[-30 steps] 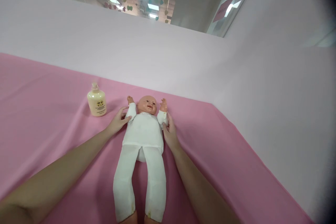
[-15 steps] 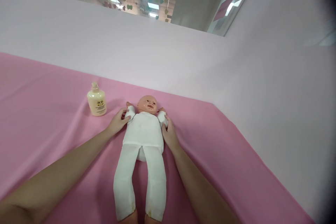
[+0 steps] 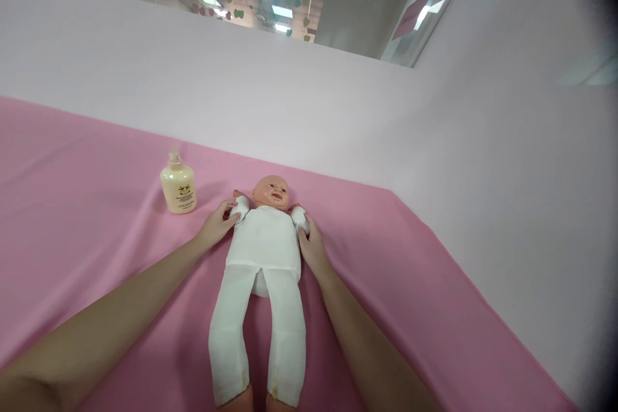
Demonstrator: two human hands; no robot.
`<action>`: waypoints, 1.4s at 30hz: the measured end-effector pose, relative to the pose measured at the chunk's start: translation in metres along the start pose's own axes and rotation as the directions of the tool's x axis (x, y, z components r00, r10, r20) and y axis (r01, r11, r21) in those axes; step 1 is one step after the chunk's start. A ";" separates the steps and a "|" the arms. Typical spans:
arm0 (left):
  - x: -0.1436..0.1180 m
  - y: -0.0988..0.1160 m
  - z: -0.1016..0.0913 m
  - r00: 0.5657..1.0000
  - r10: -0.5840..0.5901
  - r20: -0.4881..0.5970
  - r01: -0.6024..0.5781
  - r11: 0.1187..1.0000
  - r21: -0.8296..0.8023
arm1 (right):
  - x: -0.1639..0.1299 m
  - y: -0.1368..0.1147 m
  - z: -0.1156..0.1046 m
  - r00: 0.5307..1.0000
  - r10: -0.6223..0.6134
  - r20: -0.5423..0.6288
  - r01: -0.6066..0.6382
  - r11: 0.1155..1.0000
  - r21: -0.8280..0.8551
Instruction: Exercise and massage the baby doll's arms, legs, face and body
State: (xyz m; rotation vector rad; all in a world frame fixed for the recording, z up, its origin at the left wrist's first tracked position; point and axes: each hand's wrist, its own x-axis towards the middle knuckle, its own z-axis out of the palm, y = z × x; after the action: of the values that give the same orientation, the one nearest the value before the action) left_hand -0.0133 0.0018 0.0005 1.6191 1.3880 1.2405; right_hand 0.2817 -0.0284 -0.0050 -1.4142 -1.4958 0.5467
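A baby doll (image 3: pixel 263 238) in white cloth lies on its back on the pink sheet (image 3: pixel 96 167), head toward the wall and legs toward me. Its bent arms rest beside its shoulders. My left hand (image 3: pixel 218 225) is closed around the doll's arm on the left, thumb and fingers on either side of the white sleeve. On the other side my right hand (image 3: pixel 313 244) grips the doll's other arm the same way, with part of the fingers hidden behind it. The doll's feet are cut off by the bottom edge of the view.
A pump bottle (image 3: pixel 178 187) of pale yellow liquid with a dark printed label stands upright left of the doll. Behind the sheet rises a white wall (image 3: pixel 203 90) with a window (image 3: pixel 280 0) above it. Another white wall (image 3: pixel 521 193) runs along the right.
The doll's hand on the right has tipped slightly downward, with its arm shifting a little in my right hand. My left hand has hardly moved.
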 end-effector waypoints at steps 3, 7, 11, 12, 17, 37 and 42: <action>0.000 0.001 0.000 1.000 0.008 0.008 -0.008 1.000 0.015 | 0.000 0.001 0.000 1.000 0.009 -0.002 -0.009 1.000 0.027; 0.001 -0.002 0.000 0.999 0.029 0.017 -0.028 0.999 -0.043 | 0.002 0.004 -0.002 0.999 0.027 -0.019 -0.024 0.993 0.114; 0.002 -0.004 0.001 0.999 0.029 0.046 -0.022 0.987 -0.159 | 0.006 0.009 -0.002 0.996 0.059 -0.074 -0.036 0.962 0.271; 0.002 -0.003 0.001 0.998 0.026 0.050 -0.016 0.981 -0.193 | 0.007 0.009 -0.002 0.995 0.066 -0.077 -0.038 0.946 0.323; 0.001 0.004 0.001 0.998 0.020 0.064 0.003 0.940 -0.341 | 0.010 0.007 0.000 0.987 0.140 -0.079 -0.071 0.818 0.570; 0.008 0.005 0.004 0.990 -0.053 0.128 0.119 0.793 -0.597 | 0.011 0.000 -0.003 0.976 0.216 0.017 -0.162 0.675 0.719; 0.008 0.005 0.003 0.988 -0.057 0.140 0.129 0.801 -0.584 | 0.012 0.002 -0.003 0.980 0.199 0.017 -0.153 0.692 0.706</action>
State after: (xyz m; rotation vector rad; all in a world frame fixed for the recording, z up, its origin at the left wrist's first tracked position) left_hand -0.0088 0.0082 0.0062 1.1430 0.8633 1.3260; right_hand 0.2865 -0.0180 -0.0012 -0.9374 -0.9238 1.0596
